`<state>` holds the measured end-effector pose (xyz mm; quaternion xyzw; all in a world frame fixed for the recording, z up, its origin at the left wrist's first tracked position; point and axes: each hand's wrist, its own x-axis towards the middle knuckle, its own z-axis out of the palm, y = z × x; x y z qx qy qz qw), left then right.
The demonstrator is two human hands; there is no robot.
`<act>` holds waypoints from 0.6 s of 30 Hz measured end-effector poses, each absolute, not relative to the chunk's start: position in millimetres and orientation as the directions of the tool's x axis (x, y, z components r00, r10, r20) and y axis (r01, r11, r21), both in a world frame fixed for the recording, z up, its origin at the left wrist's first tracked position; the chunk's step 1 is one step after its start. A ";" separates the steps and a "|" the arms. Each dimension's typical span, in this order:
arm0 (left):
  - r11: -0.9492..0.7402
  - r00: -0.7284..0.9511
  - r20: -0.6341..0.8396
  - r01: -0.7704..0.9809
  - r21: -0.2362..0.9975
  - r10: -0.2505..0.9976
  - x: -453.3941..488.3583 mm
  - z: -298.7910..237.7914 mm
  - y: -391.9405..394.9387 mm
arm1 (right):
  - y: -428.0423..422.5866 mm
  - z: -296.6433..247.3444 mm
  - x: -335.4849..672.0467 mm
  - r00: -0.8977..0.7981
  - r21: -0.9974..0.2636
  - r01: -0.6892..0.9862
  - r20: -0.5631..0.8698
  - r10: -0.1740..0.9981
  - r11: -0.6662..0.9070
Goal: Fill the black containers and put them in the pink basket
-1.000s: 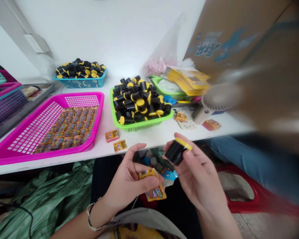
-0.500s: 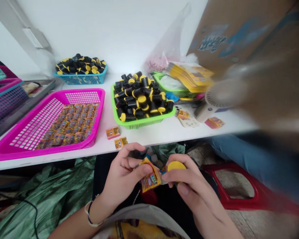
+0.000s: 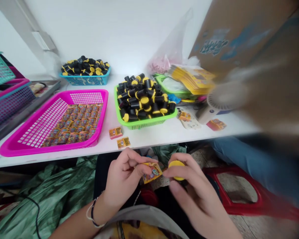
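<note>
Fingers [image 3: 144, 169] of the left hand [image 3: 122, 176] pinch a printed packet [image 3: 153, 172] while the right hand [image 3: 201, 191] curls around a yellow-capped container [image 3: 176, 163].

This looks like a small workshop: look-alike canisters [image 3: 144, 100] fill a blue basket [image 3: 86, 80] near the table's [image 3: 146, 138] back edge and a green basket [image 3: 147, 124] nearer its front.

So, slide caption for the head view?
Left hand holding a printed card, right hand a yellow-lidded tub, by a table.

Bright wall [image 3: 129, 36], blurred right edge.
</note>
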<state>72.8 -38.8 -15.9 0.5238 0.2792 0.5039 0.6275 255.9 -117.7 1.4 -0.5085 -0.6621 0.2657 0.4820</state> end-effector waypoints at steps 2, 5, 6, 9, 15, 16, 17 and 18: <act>-0.074 0.299 0.189 -0.357 0.931 0.935 71.6 -18.8 -39.5 | -117.4 -0.1 258.0 0.143 -0.917 0.222 0.366 0.920 0.330; -0.070 0.294 0.199 -0.396 0.916 0.935 71.0 -20.7 -41.0 | -113.3 3.2 255.4 0.390 -0.942 -0.050 0.288 0.875 0.333; -0.065 0.300 0.204 -0.415 0.908 0.932 71.2 -20.5 -41.5 | -111.2 5.8 252.9 0.423 -0.940 -0.098 0.259 0.868 0.328; -0.057 0.287 0.207 -0.453 0.890 0.935 72.6 -17.4 -42.5 | -104.1 13.6 242.6 0.419 -0.925 -0.213 0.203 0.885 0.313; -0.082 0.212 0.182 -0.407 0.910 0.960 74.6 -9.5 -42.8 | -97.0 2.9 228.4 0.354 -0.926 -0.295 0.124 0.927 0.237; -0.078 0.208 0.175 -0.406 0.911 0.962 74.8 -9.5 -42.7 | -96.8 -0.9 227.6 0.348 -0.931 -0.290 0.115 0.931 0.223; -0.073 0.198 0.165 -0.402 0.913 0.966 75.0 -10.0 -42.5 | -96.7 -4.2 227.0 0.341 -0.933 -0.288 0.110 0.934 0.215; -0.070 0.181 0.153 -0.398 0.915 0.971 75.3 -10.9 -42.3 | -96.6 -6.9 226.5 0.334 -0.934 -0.288 0.109 0.936 0.211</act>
